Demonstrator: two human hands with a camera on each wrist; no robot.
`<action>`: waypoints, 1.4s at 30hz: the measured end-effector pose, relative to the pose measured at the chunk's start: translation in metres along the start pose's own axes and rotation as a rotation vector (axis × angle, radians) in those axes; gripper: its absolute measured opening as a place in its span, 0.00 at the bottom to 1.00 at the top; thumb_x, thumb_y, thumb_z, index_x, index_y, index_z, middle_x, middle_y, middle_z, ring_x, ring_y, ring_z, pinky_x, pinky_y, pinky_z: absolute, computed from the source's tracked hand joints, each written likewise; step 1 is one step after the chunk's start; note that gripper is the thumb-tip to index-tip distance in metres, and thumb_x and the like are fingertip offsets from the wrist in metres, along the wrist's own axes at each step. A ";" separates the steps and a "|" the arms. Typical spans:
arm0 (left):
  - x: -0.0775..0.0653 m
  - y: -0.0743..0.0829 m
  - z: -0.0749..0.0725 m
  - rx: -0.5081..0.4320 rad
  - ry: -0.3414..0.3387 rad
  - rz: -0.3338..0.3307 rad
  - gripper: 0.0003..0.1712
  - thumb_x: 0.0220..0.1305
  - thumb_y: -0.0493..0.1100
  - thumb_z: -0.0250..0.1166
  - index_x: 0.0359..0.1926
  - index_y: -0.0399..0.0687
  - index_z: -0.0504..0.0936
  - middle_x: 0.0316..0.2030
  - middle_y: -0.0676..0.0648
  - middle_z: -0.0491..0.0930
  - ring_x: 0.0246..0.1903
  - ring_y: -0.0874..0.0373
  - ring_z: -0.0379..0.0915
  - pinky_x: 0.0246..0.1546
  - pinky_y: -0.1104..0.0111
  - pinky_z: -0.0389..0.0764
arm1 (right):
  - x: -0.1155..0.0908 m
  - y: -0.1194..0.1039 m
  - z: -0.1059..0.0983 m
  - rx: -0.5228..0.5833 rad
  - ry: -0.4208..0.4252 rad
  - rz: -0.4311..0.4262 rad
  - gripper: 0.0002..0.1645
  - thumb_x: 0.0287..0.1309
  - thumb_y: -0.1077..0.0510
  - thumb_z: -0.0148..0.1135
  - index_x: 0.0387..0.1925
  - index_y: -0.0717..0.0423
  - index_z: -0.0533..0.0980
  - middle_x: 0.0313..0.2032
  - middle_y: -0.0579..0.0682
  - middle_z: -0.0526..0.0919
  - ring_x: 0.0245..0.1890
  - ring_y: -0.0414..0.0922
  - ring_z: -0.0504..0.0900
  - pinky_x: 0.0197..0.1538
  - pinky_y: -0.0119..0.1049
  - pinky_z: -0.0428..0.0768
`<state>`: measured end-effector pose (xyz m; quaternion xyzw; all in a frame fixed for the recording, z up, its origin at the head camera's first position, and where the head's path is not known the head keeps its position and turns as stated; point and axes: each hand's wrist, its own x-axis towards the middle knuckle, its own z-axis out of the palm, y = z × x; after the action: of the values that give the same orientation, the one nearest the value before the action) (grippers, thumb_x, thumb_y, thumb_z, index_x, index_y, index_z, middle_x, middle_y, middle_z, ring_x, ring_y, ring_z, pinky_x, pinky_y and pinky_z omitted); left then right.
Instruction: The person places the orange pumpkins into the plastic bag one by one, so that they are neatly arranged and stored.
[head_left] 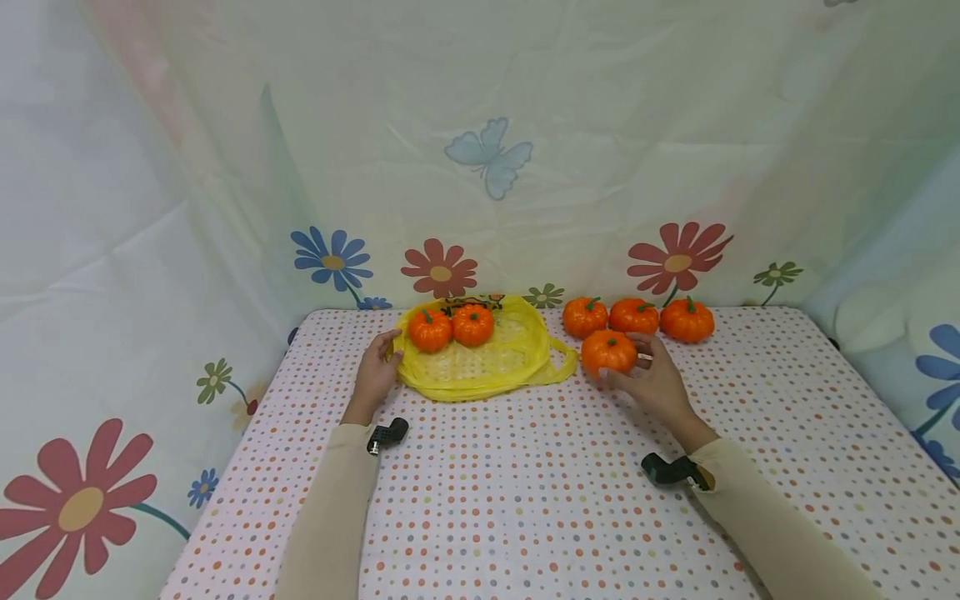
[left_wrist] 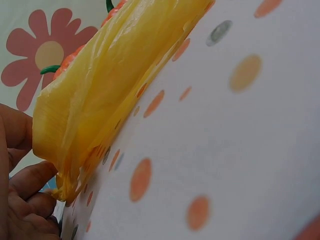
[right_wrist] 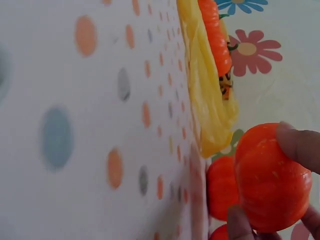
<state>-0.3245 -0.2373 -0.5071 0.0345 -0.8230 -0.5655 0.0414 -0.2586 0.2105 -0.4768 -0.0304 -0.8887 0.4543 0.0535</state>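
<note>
In the head view a yellow plastic bag (head_left: 487,387) lies on the table with its mouth spread wide. Two small orange pumpkins (head_left: 430,332) sit inside at its left. My left hand (head_left: 375,375) grips the bag's left end; in the left wrist view its fingers (left_wrist: 35,180) curl at the bunched yellow plastic (left_wrist: 100,100). To the right of the bag, my right hand (head_left: 656,387) holds another orange pumpkin (head_left: 607,353) between thumb and fingers. The right wrist view shows this held pumpkin (right_wrist: 270,180) raised off the table.
Three more pumpkins (head_left: 633,317) stand in a row at the table's back right, just behind the held one. A bag handle (head_left: 562,362) reaches toward them. The dotted tablecloth (head_left: 487,500) spreads in front, and a flowered curtain (head_left: 585,167) hangs behind the table.
</note>
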 end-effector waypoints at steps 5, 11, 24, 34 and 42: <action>0.000 0.000 0.001 0.002 0.003 -0.008 0.24 0.74 0.40 0.53 0.68 0.54 0.68 0.74 0.50 0.61 0.76 0.56 0.49 0.77 0.57 0.54 | 0.002 -0.013 0.005 0.037 0.022 -0.102 0.51 0.52 0.44 0.74 0.71 0.56 0.60 0.67 0.64 0.62 0.62 0.66 0.67 0.60 0.62 0.75; 0.001 0.000 0.000 0.008 0.001 -0.006 0.23 0.74 0.40 0.53 0.68 0.55 0.68 0.74 0.50 0.61 0.76 0.56 0.50 0.77 0.57 0.54 | 0.008 -0.030 0.015 0.064 0.006 -0.181 0.45 0.52 0.51 0.75 0.69 0.54 0.65 0.67 0.63 0.64 0.60 0.65 0.69 0.58 0.59 0.78; 0.000 0.001 0.000 0.033 0.004 -0.002 0.23 0.74 0.41 0.53 0.67 0.56 0.68 0.74 0.49 0.62 0.76 0.54 0.51 0.76 0.55 0.54 | 0.048 -0.076 0.061 0.178 -0.124 -0.116 0.45 0.55 0.57 0.71 0.72 0.49 0.61 0.69 0.59 0.65 0.65 0.62 0.69 0.64 0.55 0.76; 0.000 0.001 0.002 0.020 0.017 -0.018 0.23 0.74 0.41 0.54 0.67 0.56 0.69 0.73 0.50 0.62 0.76 0.55 0.51 0.77 0.57 0.54 | 0.079 -0.082 0.096 0.108 -0.112 -0.097 0.45 0.56 0.57 0.70 0.72 0.56 0.60 0.71 0.62 0.64 0.69 0.59 0.66 0.71 0.52 0.69; 0.003 0.000 0.000 0.015 0.010 -0.026 0.23 0.73 0.41 0.54 0.67 0.56 0.69 0.73 0.52 0.63 0.76 0.57 0.51 0.77 0.58 0.53 | 0.081 -0.083 0.110 0.009 -0.110 -0.077 0.45 0.58 0.56 0.70 0.72 0.55 0.59 0.72 0.60 0.64 0.70 0.58 0.65 0.72 0.53 0.67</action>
<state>-0.3278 -0.2374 -0.5075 0.0484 -0.8264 -0.5598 0.0381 -0.3534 0.0819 -0.4680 0.0290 -0.8887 0.4570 0.0221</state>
